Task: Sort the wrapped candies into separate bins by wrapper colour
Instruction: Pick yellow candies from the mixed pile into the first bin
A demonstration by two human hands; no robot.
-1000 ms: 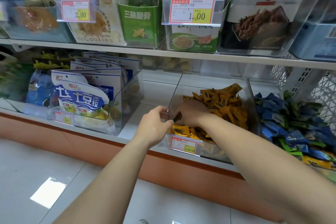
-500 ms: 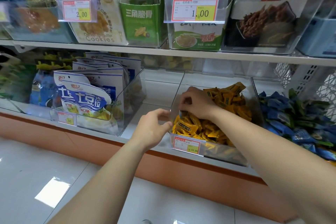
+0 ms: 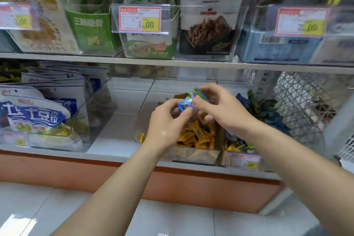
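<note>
Above a clear bin full of yellow-wrapped candies, both my hands meet. My left hand pinches a blue-wrapped candy. My right hand pinches a green-wrapped candy that touches the blue one. Right of the yellow bin stands another clear bin with blue and green wrapped candies; my right forearm hides much of it.
A clear bin of white-and-blue snack bags stands at the left of the lower shelf. The upper shelf carries bins with price tags right above my hands. A white mesh basket is at the right. Tiled floor lies below.
My right hand has come up out of the yellow candies with a green candy. My left hand has risen to meet it and now pinches a blue candy. The camera moved closer and right.
</note>
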